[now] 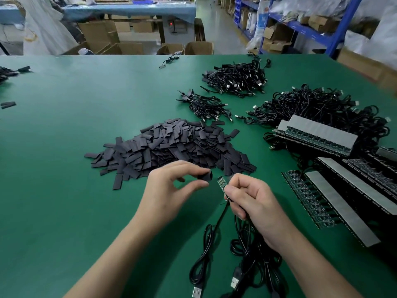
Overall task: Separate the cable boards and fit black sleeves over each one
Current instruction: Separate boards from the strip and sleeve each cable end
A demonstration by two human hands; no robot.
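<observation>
My left hand (171,186) pinches a black sleeve (205,175) between thumb and forefinger, its open end facing right. My right hand (251,201) grips a small green cable board (221,183) near its cable end; the board's free tip points up-left, a short gap from the sleeve. The board's black cable (206,239) trails down toward me, ending in a USB plug (196,292). Just beyond my hands lies a big pile of flat black sleeves (171,145). Joined strips of cable boards (311,201) lie at the right.
Heaps of black USB cables (236,78) sit at the back right of the green table (64,147), more (322,106) behind the board strips. A few loose sleeves (8,104) lie at the far left. Cartons and blue shelving stand beyond the table.
</observation>
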